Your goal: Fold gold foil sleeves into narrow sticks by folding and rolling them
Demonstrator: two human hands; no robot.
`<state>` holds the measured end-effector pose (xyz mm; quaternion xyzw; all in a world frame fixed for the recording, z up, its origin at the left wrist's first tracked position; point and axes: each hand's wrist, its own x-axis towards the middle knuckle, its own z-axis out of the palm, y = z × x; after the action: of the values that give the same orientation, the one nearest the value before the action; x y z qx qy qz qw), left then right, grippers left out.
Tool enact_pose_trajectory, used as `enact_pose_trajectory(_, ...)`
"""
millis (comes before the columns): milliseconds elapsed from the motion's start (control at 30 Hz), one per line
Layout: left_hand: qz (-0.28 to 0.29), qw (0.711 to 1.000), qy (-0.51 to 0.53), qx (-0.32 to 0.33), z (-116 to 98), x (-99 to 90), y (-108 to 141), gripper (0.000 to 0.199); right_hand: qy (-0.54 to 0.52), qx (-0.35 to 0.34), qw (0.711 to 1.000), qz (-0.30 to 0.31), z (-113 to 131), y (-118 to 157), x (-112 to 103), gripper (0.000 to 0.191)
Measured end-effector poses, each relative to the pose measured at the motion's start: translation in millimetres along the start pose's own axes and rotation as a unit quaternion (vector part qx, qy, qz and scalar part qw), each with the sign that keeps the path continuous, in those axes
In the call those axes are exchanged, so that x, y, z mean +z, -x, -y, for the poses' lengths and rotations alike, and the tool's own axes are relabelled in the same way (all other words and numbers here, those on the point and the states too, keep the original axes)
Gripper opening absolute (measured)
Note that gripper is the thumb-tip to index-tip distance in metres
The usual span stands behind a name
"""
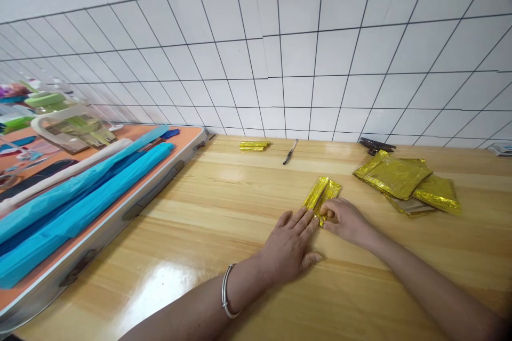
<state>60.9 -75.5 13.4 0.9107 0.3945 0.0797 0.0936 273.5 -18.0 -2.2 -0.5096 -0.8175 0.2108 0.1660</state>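
Note:
A folded piece of gold foil (318, 192) lies slanted on the wooden table, with a crease running along its length. My left hand (290, 245) rests over its lower left part, fingers stretched out and pressing down on it, thumb apart on the wood. At its lower right edge my right hand (346, 221) is closed, thumb and fingertips pinching the foil. The fingers hide the foil's near end. To the right lies a loose pile of flat gold foil packets (400, 177). Narrow folded gold strips (255, 145) lie near the wall.
Near the wall are a pen (290, 152) and a black hair claw clip (376, 145). On the left, an orange-topped board (192, 138) with a raised edge carries blue rolls (88, 208), a pale roll (68, 170) and a clear container (80, 125). A tiled wall (296, 53) bounds the table (192, 234).

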Motion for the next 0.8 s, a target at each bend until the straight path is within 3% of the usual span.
enact_pose_trajectory(800,-0.003,1.000,-0.030,0.010,-0.7,-3.2,0.4,0.062,-0.068,-0.014,0.997,0.026,-2.4,2.4,-9.4,0.028)
